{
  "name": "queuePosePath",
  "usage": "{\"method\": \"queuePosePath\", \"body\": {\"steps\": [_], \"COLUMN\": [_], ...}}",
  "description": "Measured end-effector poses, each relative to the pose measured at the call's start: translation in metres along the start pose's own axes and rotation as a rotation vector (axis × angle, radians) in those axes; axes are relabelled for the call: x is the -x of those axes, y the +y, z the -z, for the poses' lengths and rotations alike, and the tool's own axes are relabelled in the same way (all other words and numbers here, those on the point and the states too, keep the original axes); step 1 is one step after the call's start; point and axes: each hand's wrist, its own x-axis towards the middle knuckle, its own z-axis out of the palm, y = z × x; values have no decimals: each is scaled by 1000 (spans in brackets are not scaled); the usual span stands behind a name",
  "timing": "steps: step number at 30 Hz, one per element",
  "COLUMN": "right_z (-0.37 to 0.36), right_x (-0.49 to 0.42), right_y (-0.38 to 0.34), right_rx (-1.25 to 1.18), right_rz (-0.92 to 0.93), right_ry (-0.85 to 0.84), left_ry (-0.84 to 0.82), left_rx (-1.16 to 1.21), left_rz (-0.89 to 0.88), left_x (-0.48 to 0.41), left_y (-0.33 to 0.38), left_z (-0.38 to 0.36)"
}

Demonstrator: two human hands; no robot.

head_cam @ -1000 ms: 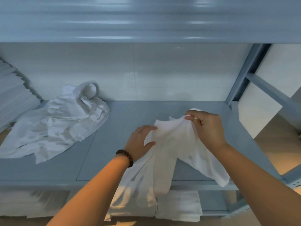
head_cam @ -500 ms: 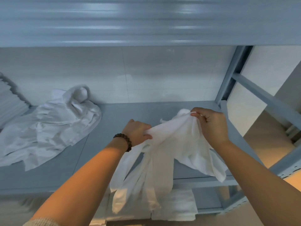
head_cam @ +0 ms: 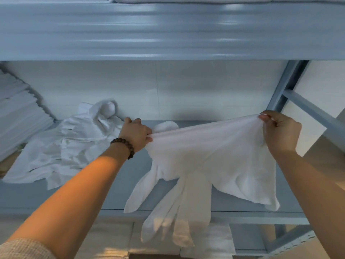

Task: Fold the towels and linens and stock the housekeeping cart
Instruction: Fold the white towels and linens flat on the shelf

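A white towel (head_cam: 209,161) hangs stretched between my two hands above the grey shelf (head_cam: 119,195). My left hand (head_cam: 135,133), with a dark bead bracelet on the wrist, pinches its left top edge. My right hand (head_cam: 280,133) grips the right top corner, a little higher. The towel's lower part droops in loose folds past the shelf's front edge. A crumpled white linen (head_cam: 63,146) lies on the shelf to the left, just behind my left hand.
A stack of folded white linens (head_cam: 16,113) leans at the far left of the shelf. The upper shelf (head_cam: 168,32) overhangs close above. A grey upright and brace (head_cam: 291,86) bound the right side. Folded towels (head_cam: 214,242) sit on the lower shelf.
My hands have moved apart, the left one leftward and the right one rightward, pulling the towel's top edge taut. The towel has risen and spread wide.
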Motion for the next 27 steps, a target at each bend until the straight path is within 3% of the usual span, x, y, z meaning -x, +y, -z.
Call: {"method": "queuePosePath", "body": {"steps": [9, 19, 23, 27], "right_z": [-15, -20, -19, -9], "right_x": [-11, -6, -4, 4], "right_y": [19, 47, 50, 34], "right_rx": [57, 199, 287, 388], "right_rz": [-122, -330, -362, -250], "right_ry": [-13, -126, -266, -359], "left_ry": [-134, -75, -71, -170], "left_rx": [25, 787, 990, 1235], "left_rz": [157, 524, 524, 361], "left_x": [36, 54, 33, 13], "left_y": [-23, -32, 1, 60], "left_z": [-42, -61, -29, 18]}}
